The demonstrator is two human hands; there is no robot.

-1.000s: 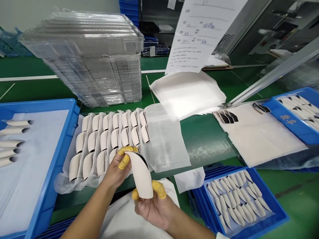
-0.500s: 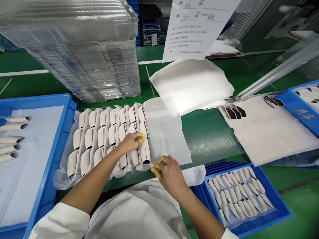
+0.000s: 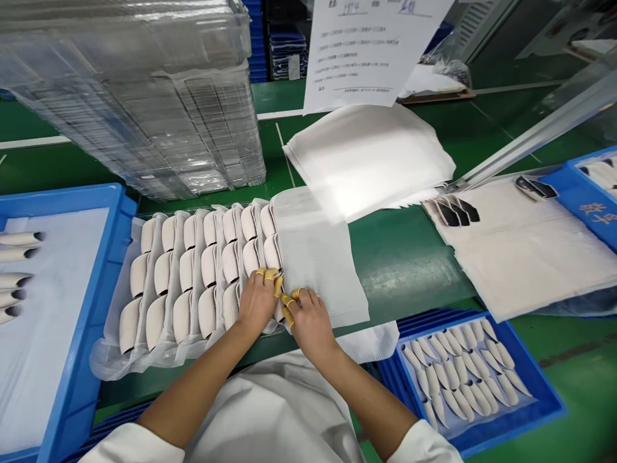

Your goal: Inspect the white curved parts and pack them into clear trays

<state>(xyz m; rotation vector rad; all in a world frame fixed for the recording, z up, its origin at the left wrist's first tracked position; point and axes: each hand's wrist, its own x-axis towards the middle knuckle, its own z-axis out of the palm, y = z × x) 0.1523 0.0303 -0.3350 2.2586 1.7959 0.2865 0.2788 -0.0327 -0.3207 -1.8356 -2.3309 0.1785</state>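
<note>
Together, the left hand [image 3: 260,299] and right hand [image 3: 310,319] bend their fingers at a mostly hidden curved cream piece [image 3: 278,311], nearest in the rightmost row [image 3: 272,249]; whether either grips it, I cannot tell.

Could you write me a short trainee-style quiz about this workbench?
1. True or false: the left hand and right hand both wear yellow finger covers.
2. Which stands at the back left: (a) a red bucket; (b) a stack of clear plastic trays; (c) a wooden crate?
3. Fill in: the curved cream pieces beside the translucent white sheet line up in ____ left-to-right rows.
Key: 1 true; 2 b; 3 three.
</note>
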